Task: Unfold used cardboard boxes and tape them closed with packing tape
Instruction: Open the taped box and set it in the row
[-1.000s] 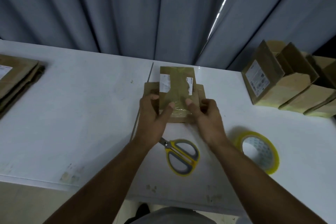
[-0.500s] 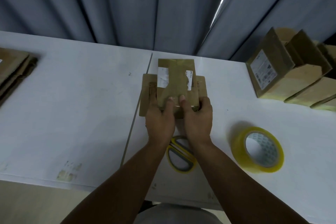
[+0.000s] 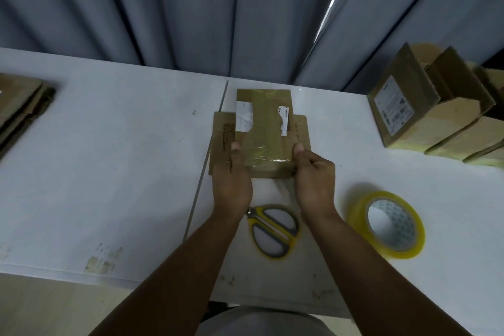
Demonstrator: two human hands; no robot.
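Cardboard box [image 3: 264, 128], brown and small, lies flattish at the middle of the white table [image 3: 122, 161], its long axis running from 6 to 12 o'clock. We note a glossy strip of clear tape [image 3: 263, 154] along its centre and over its near end, and torn white label remnants [image 3: 243, 118] on either side of that strip. Side flaps lie spread on the tabletop at the box's 9 and 3 o'clock edges.

Left hand [image 3: 231, 180]: we record it gripping the box's near corner at 7 o'clock, thumb laid on the top face along the left edge. The other fingers are hidden from us.

Right hand [image 3: 315, 179]: we record it gripping the near corner at 5 o'clock, thumb tip on the top face at the right edge, remaining fingers curled against the box's side. Both hands hold the same end, with the taped strip between them.

Scissors [image 3: 272, 230], yellow and grey handles, lie on the table at 6 o'clock from the box, between the two forearms. We see them closed.

Tape roll [image 3: 354, 215], yellowish clear packing tape, rests on the table at 4 o'clock from the box, just beside the right wrist but apart from it.

Assembled boxes [image 3: 425, 117], several in a row with upright flaps, stand at 2 o'clock near the table's right end. One bears a printed label.

Flat cardboard stack [image 3: 21, 109] lies at 9 o'clock, at the table's left edge, well apart from the hands.

Grey curtain [image 3: 191, 8] hangs behind the table at 12 o'clock.
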